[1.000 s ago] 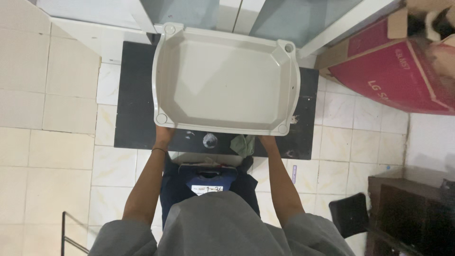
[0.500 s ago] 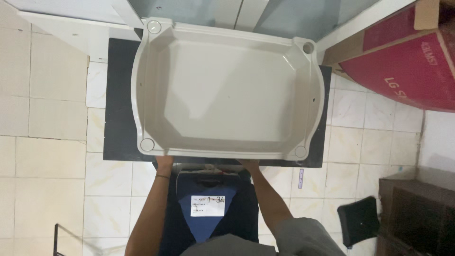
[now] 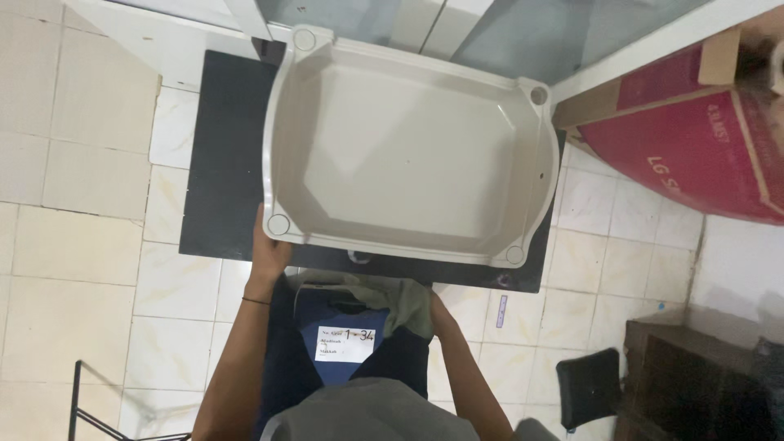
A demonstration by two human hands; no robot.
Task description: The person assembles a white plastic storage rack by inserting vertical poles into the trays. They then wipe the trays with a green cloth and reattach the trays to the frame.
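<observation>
Seen from my remote feed off the head camera: nearest the lens sat the person's grey top [image 3: 367,416], and below it dark trousers with a white paper label [image 3: 346,344] lying on the lap. A crumpled greenish cloth [image 3: 392,298] rested just beyond the label, against the right forearm. The left hand [image 3: 269,249] was closed around the near left corner of a large, shallow beige plastic tray [image 3: 408,147], thumb side up beside the round corner boss, a thin dark band at the wrist. The right hand was hidden under the tray's near edge, so I could not tell how it was set or whether it gripped anything. The tray itself was held tilted toward the camera, its inside bare, above a black mat [image 3: 224,155] on the pale tiled floor [image 3: 73,245]. To the right lay a red cardboard box [image 3: 694,139]; a dark wooden cabinet [image 3: 694,384] stood at the lower right. Farthest off ran a white-framed glass door [image 3: 490,33].
</observation>
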